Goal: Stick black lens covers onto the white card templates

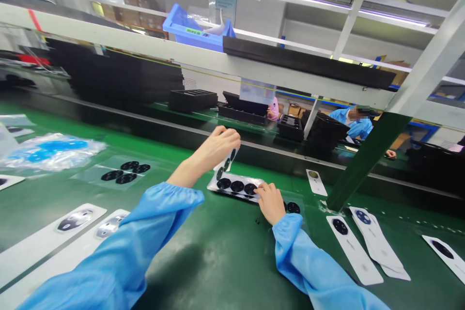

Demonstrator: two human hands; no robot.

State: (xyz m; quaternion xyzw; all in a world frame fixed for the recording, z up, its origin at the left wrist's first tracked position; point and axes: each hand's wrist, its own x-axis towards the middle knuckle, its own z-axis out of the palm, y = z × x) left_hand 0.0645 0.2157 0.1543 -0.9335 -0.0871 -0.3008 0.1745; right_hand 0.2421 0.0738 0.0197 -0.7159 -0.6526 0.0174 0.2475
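Observation:
My left hand (218, 147) is raised over the green table (218, 252), fingers pinched on a white strip with black round discs (225, 163) that hangs down from them. Just below lies a clear sheet carrying three black discs (236, 186). My right hand (271, 201) rests on the right end of that sheet, fingers curled and pressing it down. Another black disc (293, 208) lies just right of that hand. Both arms wear blue sleeves.
White backing cards with dark round parts lie at right (354, 249) and lower left (47, 237). A clear sheet with black discs (123, 173) and a plastic bag of blue parts (51, 151) sit at left. Black trays (192, 99) line the conveyor behind. Another person in blue (354, 123) works opposite.

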